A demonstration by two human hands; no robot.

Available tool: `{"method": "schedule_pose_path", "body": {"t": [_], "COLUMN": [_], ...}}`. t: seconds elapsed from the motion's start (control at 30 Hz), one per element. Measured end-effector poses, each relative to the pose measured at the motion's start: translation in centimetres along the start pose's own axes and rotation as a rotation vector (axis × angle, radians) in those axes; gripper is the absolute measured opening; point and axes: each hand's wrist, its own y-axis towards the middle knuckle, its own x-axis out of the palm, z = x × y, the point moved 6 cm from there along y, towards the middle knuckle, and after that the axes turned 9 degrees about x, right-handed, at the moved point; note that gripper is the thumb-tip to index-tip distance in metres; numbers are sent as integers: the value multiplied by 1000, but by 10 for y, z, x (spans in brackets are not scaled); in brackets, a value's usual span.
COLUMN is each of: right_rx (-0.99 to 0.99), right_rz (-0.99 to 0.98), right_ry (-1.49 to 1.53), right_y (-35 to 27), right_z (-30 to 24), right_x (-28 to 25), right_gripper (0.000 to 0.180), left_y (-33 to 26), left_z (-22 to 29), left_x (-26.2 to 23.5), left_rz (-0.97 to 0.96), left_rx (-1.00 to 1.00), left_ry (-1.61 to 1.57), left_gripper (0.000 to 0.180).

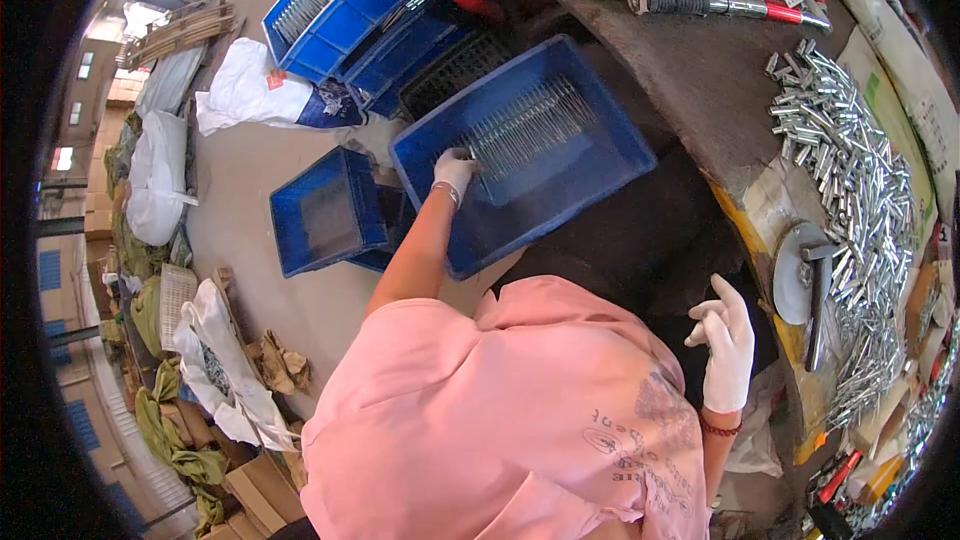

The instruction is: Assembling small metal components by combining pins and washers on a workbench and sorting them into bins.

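Observation:
My left hand point(455, 171), in a white glove, reaches into a blue plastic bin point(612, 152). Its fingers are pinched together at the left end of a row of thin metal rods point(535, 125) lying side by side in the bin. One rod point(484, 178) slants down from the fingertips and appears to be in their grip. My right hand point(725, 352), gloved too, is raised beside the workbench edge. Its index finger is stretched out and the others are loosely bent, with nothing between them.
A blue bin point(290, 65) of similar rods stands at the far left, a smaller blue bin point(318, 215) nearer. On the workbench point(690, 90) to the right lie a heap of small metal tubes point(850, 160), a round metal disc point(795, 275) and a black-gripped tool point(690, 0).

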Motion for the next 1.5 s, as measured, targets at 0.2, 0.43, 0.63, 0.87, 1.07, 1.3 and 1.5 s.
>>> {"method": "schedule_pose_path", "body": {"t": [0.2,0.43,0.63,0.87,1.07,1.3,1.5], "right_rx": [29,41,76,44,3,-207,-306], "right_rz": [52,75,-33,0,60,294,808], "right_ry": [-6,-48,114,151,67,-28,-273], "right_y": [-1,-1,4,-7,-28,-65,-116], "right_z": [0,1,13,13,7,27,25], "right_x": [-2,-8,-7,-18,-25,-74,-159], "right_gripper": [48,43,41,41,37,36,25], "left_y": [42,49,2,-176,-201,-219,-240], "left_z": [-16,-4,116,466,536,536,521], "left_x": [32,63,0,77,210,206,202], "left_rz": [-58,53,471,7,-336,-621,-762], "left_rx": [-124,40,532,1463,1587,1593,1575], "left_ry": [89,258,-19,-145,146,252,238], "left_gripper": [56,45,27,28,39,26,18]}}
